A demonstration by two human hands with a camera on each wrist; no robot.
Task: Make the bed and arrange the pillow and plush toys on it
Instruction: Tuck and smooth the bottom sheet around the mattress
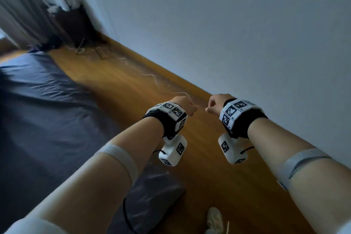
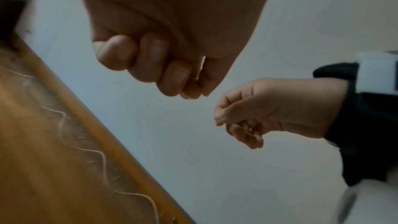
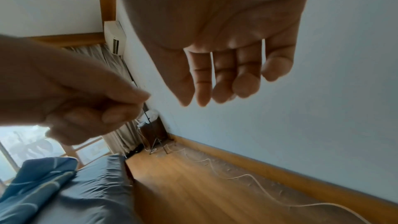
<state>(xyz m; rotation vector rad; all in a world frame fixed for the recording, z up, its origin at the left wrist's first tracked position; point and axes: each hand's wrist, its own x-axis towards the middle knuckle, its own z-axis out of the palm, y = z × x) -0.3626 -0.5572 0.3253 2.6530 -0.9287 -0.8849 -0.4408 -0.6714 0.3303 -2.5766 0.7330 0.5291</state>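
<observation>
The bed (image 1: 47, 110), under a dark blue-grey sheet, fills the left of the head view. A lighter blue quilt (image 3: 36, 181) lies bunched at its far end in the right wrist view. Both hands hang in the air over the wooden floor, right of the bed. My left hand (image 1: 187, 105) is curled into a fist (image 2: 150, 67) with the thumb against the forefinger, and I see nothing in it. A short gap away, my right hand (image 1: 214, 106) holds nothing, its fingers (image 3: 226, 74) loose and hanging down. No pillow or plush toy is in view.
A strip of wooden floor (image 1: 171, 119) runs between the bed and the pale wall. A thin white cable (image 3: 258, 180) snakes along it. A dark cabinet (image 1: 76, 23) with white items on top stands in the far corner by the curtain. A pale shoe (image 1: 214, 218) lies near my feet.
</observation>
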